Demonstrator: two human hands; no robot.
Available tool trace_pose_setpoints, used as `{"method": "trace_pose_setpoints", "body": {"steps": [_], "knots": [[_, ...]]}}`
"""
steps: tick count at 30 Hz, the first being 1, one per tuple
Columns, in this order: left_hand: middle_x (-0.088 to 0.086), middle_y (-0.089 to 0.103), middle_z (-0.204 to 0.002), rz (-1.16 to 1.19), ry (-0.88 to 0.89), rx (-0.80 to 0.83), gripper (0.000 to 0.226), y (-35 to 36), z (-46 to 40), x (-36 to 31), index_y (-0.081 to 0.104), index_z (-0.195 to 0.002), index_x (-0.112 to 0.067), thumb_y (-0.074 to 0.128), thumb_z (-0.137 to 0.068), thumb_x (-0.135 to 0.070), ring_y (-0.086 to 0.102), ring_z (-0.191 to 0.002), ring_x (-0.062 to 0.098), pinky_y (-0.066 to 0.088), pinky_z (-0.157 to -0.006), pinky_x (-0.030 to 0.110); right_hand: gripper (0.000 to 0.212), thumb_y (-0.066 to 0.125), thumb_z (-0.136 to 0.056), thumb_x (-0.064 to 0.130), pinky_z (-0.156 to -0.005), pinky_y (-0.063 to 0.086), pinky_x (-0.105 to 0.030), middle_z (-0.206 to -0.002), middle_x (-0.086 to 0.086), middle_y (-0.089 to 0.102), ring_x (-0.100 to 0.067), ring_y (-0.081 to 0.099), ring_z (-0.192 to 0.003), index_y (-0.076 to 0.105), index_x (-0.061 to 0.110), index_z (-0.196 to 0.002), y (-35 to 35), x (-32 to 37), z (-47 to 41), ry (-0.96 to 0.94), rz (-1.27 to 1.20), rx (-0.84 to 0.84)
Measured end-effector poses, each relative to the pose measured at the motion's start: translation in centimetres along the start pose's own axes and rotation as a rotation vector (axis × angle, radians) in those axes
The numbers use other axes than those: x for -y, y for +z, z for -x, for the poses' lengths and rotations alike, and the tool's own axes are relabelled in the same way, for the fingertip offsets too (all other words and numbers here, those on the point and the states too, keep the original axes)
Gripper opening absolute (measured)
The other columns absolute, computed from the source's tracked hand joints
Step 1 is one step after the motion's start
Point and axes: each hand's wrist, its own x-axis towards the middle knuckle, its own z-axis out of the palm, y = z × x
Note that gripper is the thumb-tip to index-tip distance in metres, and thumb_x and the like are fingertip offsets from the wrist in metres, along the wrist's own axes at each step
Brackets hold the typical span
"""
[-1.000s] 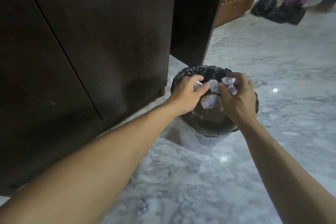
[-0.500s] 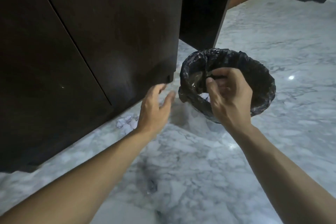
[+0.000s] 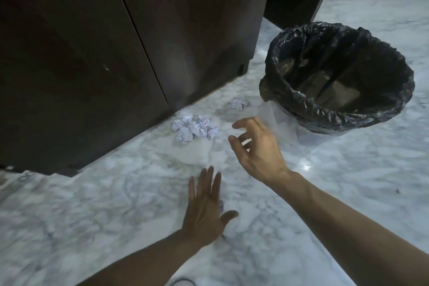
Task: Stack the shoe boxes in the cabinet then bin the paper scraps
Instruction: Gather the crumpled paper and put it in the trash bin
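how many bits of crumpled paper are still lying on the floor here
3 groups at least: a cluster of paper balls by the cabinet, one paper ball nearer the bin, and a small scrap partly hidden under the left hand.

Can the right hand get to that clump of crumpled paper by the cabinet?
Probably yes: the right hand is open and empty, just right of the paper clump, with only bare marble floor between them.

Paper scraps [image 3: 194, 127] on floor [image 3: 116, 204] before cabinet [image 3: 116, 42], bin [image 3: 336, 76] to their right
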Motion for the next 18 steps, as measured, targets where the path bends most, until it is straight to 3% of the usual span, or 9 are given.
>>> {"method": "trace_pose_setpoints", "body": {"steps": [5, 9, 14, 18], "knots": [[0.022, 0.024, -0.155, -0.092, -0.028, 0.005, 0.086, 1.4, -0.8, 0.3, 0.025, -0.146, -0.002, 0.04, -0.086, -0.063, 0.028, -0.142, 0.038, 0.018, -0.111, 0.056, 0.022, 0.065, -0.088, 0.025, -0.067, 0.057, -0.041, -0.112, 0.006, 0.056, -0.003, 0.063, -0.075, 0.063, 0.016, -0.109, 1.8, -2.7, 0.6, 0.071, 0.043, 0.056], [0.02, 0.02, -0.157, -0.053, -0.189, -0.055, 0.076, 1.7, -2.1, 1.7, 0.032, -0.146, -0.001, 0.055, -0.084, -0.038, 0.024, -0.144, 0.038, 0.023, -0.111, 0.058, 0.029, 0.065, -0.089, 0.027, -0.074, 0.056, -0.043, -0.118, 0.003, 0.055, -0.011, 0.065, -0.09, 0.059, 0.018, -0.116, 3.2, -4.5, 0.3, 0.153, 0.096, 0.117], [0.019, 0.018, -0.158, 0.029, -0.345, -0.119, 0.087, 1.2, -5.4, 6.2, 0.021, -0.149, -0.004, 0.022, -0.088, -0.068, 0.016, -0.145, 0.036, 0.014, -0.113, 0.056, 0.062, 0.07, -0.084, 0.033, -0.098, 0.044, -0.037, -0.134, -0.009, 0.043, -0.027, 0.047, -0.122, 0.044, 0.01, -0.135, 4.7, -6.5, -1.2, 0.168, 0.249, 0.223], [0.023, 0.017, -0.157, 0.04, -0.404, -0.211, 0.088, 0.6, -8.2, 8.5, 0.021, -0.149, -0.001, 0.032, -0.087, -0.063, 0.014, -0.144, 0.039, 0.015, -0.113, 0.06, 0.091, 0.077, -0.073, 0.047, -0.114, 0.03, -0.045, -0.152, -0.015, 0.028, -0.031, 0.023, -0.143, 0.035, 0.009, -0.144, 5.6, -8.4, -4.0, 0.192, 0.339, 0.224]]}}
